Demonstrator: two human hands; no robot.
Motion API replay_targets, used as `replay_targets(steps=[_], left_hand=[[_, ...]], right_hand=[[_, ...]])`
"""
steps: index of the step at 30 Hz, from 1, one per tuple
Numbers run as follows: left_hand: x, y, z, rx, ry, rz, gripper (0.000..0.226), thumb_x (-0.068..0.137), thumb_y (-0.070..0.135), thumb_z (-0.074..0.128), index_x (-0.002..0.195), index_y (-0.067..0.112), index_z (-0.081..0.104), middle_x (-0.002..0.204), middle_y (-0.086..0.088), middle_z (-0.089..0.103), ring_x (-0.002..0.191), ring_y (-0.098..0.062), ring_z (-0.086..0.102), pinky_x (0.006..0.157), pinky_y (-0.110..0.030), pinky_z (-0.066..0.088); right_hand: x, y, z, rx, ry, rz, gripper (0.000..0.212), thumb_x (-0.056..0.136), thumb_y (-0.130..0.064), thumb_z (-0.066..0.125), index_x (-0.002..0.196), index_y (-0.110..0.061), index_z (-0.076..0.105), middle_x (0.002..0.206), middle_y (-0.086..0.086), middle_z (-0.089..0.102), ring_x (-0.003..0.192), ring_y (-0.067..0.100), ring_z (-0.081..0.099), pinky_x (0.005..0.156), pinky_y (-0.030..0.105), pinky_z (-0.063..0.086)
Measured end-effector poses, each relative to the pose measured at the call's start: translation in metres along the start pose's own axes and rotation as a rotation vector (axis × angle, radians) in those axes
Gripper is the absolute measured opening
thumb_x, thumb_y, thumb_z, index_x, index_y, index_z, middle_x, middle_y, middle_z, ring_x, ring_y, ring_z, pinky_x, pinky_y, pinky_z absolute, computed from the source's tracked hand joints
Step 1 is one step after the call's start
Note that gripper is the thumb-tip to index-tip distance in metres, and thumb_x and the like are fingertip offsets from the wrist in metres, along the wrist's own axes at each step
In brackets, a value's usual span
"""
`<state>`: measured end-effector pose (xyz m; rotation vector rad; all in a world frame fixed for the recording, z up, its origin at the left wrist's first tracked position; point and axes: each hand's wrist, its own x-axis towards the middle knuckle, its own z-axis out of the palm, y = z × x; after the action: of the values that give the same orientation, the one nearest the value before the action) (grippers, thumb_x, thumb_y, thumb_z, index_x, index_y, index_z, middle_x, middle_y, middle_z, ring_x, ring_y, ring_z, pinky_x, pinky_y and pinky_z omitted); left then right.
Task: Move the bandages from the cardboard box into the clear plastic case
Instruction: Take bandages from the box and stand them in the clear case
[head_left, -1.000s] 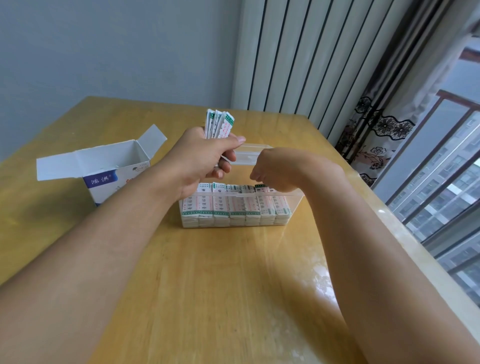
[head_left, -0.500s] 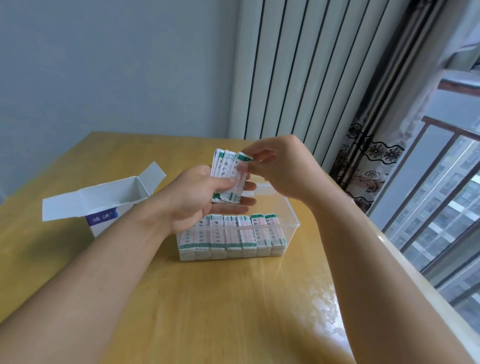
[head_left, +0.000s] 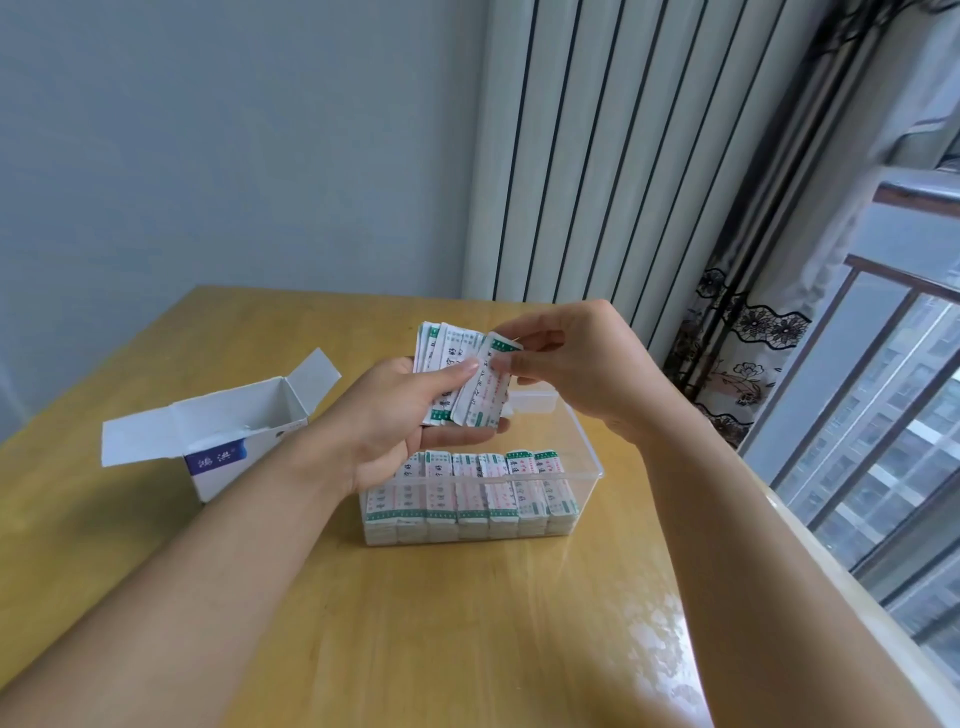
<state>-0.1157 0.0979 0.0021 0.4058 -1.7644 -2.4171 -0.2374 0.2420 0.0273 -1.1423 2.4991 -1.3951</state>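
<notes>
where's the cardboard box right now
In the head view, the cardboard box sits open on the table, left of the clear plastic case and beyond the left forearm.

Wooden table (head_left: 467, 649); blue-grey wall (head_left: 234, 145); striped curtain (head_left: 623, 156); window (head_left: 893, 415), possibly railing.

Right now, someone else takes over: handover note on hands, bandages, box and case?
Left hand: holds a fanned bunch of bandages above the clear plastic case.
Right hand: pinches the top of the rightmost bandage in that bunch.
Cardboard box: open on the table, left of the case; no bandages visible inside from here.
Done: a row of stacks fills the front of the case.
Left: place the held bunch in the case, then check the box.
</notes>
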Motion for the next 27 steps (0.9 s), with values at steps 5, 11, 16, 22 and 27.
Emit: replay_targets(steps=[5, 11, 16, 22, 27], left_hand=[[0.0001, -0.0005, -0.0004, 0.034, -0.004, -0.002, 0.028, 0.098, 0.021, 0.062, 0.12, 0.005, 0.064, 0.104, -0.018, 0.077, 0.093, -0.037, 0.076, 0.073, -0.035, 0.064], [0.0028, -0.0002, -0.0022, -0.024, 0.033, -0.015, 0.031, 0.104, 0.026, 0.054, 0.12, 0.001, 0.062, 0.105, -0.021, 0.076, 0.094, -0.039, 0.075, 0.074, -0.038, 0.064], [0.0038, -0.0012, -0.001, 0.036, 0.075, -0.001, 0.029, 0.104, 0.028, 0.054, 0.117, 0.004, 0.064, 0.096, -0.016, 0.078, 0.076, -0.025, 0.075, 0.056, -0.026, 0.059], [0.0055, -0.0015, -0.0004, -0.009, 0.103, -0.023, 0.027, 0.101, 0.023, 0.06, 0.113, -0.001, 0.065, 0.102, -0.021, 0.075, 0.08, -0.026, 0.075, 0.06, -0.028, 0.062], [0.0058, -0.0018, -0.0009, -0.089, 0.108, -0.034, 0.03, 0.099, 0.013, 0.063, 0.122, -0.004, 0.058, 0.107, -0.022, 0.074, 0.093, -0.034, 0.076, 0.067, -0.032, 0.064]], right_hand=[[-0.0025, -0.0023, 0.0015, 0.04, -0.036, 0.016, 0.01, 0.084, -0.017, 0.082, 0.092, -0.023, 0.08, 0.081, -0.006, 0.079, 0.077, 0.011, 0.074, 0.075, 0.031, 0.063], [-0.0017, -0.0025, -0.0021, 0.208, -0.027, 0.101, 0.012, 0.084, -0.013, 0.081, 0.088, -0.006, 0.072, 0.083, 0.003, 0.079, 0.084, 0.02, 0.075, 0.079, 0.033, 0.061], [-0.0046, -0.0078, 0.0003, 0.291, -0.062, 0.071, 0.029, 0.086, -0.004, 0.076, 0.113, -0.012, 0.07, 0.084, 0.008, 0.077, 0.084, 0.019, 0.077, 0.08, 0.032, 0.061], [-0.006, -0.0089, 0.0008, 0.241, -0.09, 0.063, 0.018, 0.09, -0.002, 0.072, 0.106, -0.01, 0.071, 0.089, 0.009, 0.076, 0.085, 0.019, 0.077, 0.082, 0.036, 0.063], [-0.0064, -0.0088, 0.0017, 0.063, -0.104, 0.024, 0.013, 0.091, -0.006, 0.072, 0.101, -0.015, 0.073, 0.087, 0.002, 0.075, 0.083, 0.017, 0.077, 0.077, 0.043, 0.063]])
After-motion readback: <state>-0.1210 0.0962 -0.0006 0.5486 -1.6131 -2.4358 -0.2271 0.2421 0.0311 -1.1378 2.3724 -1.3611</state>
